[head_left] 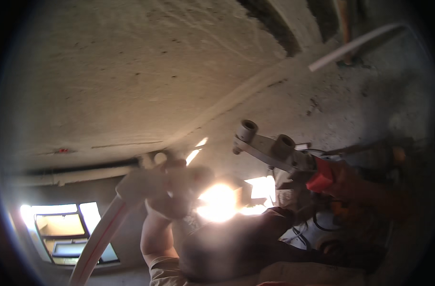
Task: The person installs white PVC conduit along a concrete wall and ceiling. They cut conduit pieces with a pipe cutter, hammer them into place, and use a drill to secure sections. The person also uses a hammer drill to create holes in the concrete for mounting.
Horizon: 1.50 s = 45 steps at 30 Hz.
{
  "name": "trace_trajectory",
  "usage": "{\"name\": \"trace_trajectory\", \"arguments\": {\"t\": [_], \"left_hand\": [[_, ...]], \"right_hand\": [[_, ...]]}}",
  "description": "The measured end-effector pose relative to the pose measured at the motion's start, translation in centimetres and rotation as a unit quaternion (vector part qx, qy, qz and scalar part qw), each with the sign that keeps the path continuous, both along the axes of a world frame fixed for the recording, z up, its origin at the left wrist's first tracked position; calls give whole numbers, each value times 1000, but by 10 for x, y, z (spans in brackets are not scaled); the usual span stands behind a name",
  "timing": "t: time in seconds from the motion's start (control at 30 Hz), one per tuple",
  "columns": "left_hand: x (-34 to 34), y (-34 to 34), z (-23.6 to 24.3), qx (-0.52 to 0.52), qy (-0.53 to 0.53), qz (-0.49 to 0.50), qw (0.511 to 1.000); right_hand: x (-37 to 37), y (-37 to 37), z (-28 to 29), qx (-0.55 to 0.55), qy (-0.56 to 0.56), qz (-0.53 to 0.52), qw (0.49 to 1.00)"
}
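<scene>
My left hand (170, 202), smeared by motion, is closed round a white plastic pipe fitting (141, 186). From that fitting a white pipe with a red stripe (99, 240) slants down to the lower left. To the right, a pipe fusion welder (267, 147) points up and leftward, with two round heating sockets on its flat metal plate and a red section behind it. My right hand (353, 186) appears to be wrapped round its handle in deep shadow; single fingers are hard to make out. The sockets are apart from the fitting.
A bare plastered surface (131, 86) fills the upper part. A light pipe (93, 175) runs along it at the left, above a window (60, 229). Another thin white pipe (356, 46) juts in at the upper right. Dark cables (317, 221) hang at the lower right, and glare washes out the middle.
</scene>
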State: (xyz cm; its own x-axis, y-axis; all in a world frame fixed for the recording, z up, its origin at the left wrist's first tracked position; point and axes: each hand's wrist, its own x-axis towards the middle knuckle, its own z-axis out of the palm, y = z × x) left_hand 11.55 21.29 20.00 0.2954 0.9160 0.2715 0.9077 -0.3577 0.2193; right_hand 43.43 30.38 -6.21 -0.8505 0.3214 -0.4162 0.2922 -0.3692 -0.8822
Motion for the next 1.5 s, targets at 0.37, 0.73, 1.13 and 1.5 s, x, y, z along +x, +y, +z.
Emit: {"name": "trace_trajectory", "arguments": {"t": [0.37,0.73,1.13,1.5], "left_hand": [[-65,71,-156,-188,-105,101,971],[-55,137,-229,-242,-75,157,954],[-52,162,-255,-168,0,74,983],[-35,171,-253,-180,-79,78,977]], "right_hand": [[0,-21,-34,44,-93,-152,983],[-9,-5,-51,111,-96,-168,975],[-13,10,-64,79,-107,-172,976],[-13,17,-58,-36,-137,-173,975]]}}
